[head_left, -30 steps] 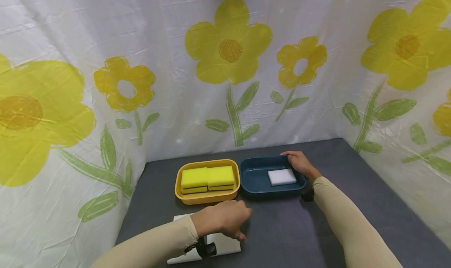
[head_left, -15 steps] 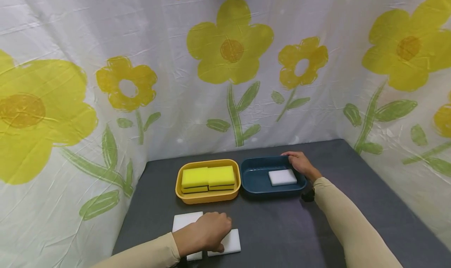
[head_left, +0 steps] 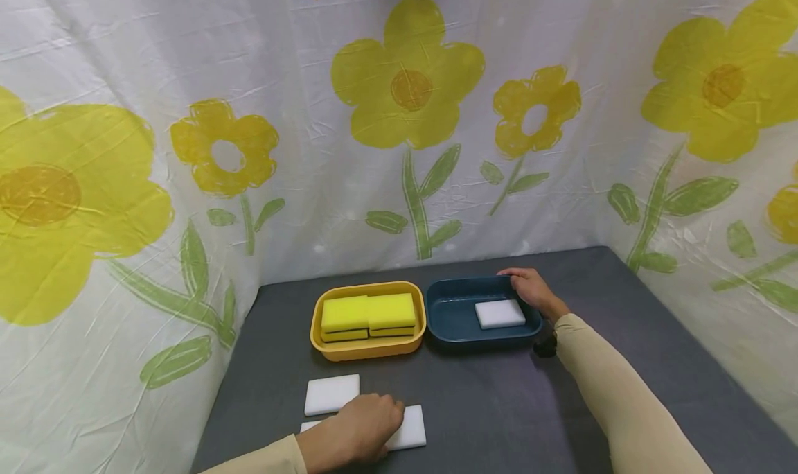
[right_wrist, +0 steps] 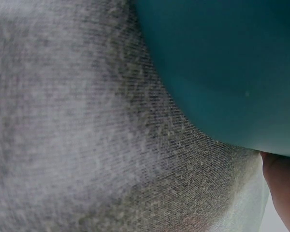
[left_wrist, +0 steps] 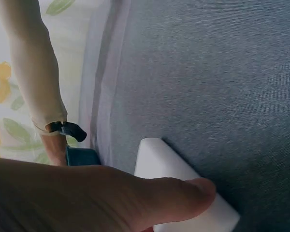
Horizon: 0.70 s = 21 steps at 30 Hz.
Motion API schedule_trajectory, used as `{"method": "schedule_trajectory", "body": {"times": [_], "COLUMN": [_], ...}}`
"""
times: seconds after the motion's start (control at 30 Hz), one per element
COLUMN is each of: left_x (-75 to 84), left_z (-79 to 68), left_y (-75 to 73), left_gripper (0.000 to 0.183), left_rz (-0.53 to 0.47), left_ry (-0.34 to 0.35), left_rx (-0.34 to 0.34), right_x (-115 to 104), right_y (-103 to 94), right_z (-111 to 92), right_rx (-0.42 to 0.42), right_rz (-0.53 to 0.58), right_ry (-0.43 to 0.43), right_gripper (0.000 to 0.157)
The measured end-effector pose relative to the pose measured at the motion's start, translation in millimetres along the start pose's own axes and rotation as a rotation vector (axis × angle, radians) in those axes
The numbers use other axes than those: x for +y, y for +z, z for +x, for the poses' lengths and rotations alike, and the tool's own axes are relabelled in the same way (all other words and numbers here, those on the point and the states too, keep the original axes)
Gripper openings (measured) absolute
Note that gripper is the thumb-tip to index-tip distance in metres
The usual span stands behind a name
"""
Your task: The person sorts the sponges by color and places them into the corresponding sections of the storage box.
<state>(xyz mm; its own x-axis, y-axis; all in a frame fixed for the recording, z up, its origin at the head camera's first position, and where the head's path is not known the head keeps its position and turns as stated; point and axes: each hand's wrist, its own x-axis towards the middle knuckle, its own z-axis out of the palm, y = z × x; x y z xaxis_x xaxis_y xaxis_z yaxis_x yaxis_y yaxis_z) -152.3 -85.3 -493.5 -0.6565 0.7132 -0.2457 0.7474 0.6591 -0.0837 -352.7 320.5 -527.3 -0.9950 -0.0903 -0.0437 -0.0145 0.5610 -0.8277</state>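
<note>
In the head view, my left hand [head_left: 358, 429] is over a white melamine sponge [head_left: 410, 429] at the front of the table, its fingers curled at the sponge's left part. My thumb lies across that sponge [left_wrist: 164, 162] in the left wrist view; the other fingers are hidden there. A second white sponge [head_left: 332, 394] lies just behind the hand, and a third [head_left: 309, 425] is mostly covered by it. My right hand [head_left: 530, 292] grips the right end of a dark blue tray [head_left: 445, 337], which contains one white sponge [head_left: 500, 313].
Left of the blue tray stands a yellow tray [head_left: 368, 353] with stacked yellow scouring sponges [head_left: 391, 311]. Both trays sit toward the back of the dark grey tabletop [head_left: 486, 405]. Behind and beside it hangs a white curtain [head_left: 299, 217] with printed yellow flowers.
My left hand has moved left and nearer to me, down to the right-hand white sponge, uncovering the one behind. My right hand stays on the blue tray.
</note>
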Motion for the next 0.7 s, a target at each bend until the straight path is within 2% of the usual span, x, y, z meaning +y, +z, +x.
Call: {"method": "schedule_trajectory", "body": {"times": [0.13, 0.3, 0.43, 0.7], "left_x": [0.0, -2.5, -5.1, -7.8], "left_z": [-1.7, -2.9, -1.0, 13.4], "left_y": [5.0, -1.5, -15.8, -51.0], "left_gripper": [0.037, 0.033, 0.033, 0.039], "left_rz": [-0.028, -0.048, -0.053, 0.026], "left_ry": [0.0, 0.008, 0.024, 0.038], "left_rx": [0.03, 0.033, 0.042, 0.139], "right_x": [1.4, 3.0, 5.0, 2.9], "right_y": [-0.4, 0.0, 0.2, 1.0], "right_z": [0.2, 1.3, 3.6, 2.4], "right_rx": [-0.003, -0.005, 0.001, -0.002], "right_rz": [-0.002, -0.003, -0.009, 0.001], "right_ry": [-0.001, -0.005, 0.0, 0.01], "right_gripper": [0.048, 0.048, 0.048, 0.048]}}
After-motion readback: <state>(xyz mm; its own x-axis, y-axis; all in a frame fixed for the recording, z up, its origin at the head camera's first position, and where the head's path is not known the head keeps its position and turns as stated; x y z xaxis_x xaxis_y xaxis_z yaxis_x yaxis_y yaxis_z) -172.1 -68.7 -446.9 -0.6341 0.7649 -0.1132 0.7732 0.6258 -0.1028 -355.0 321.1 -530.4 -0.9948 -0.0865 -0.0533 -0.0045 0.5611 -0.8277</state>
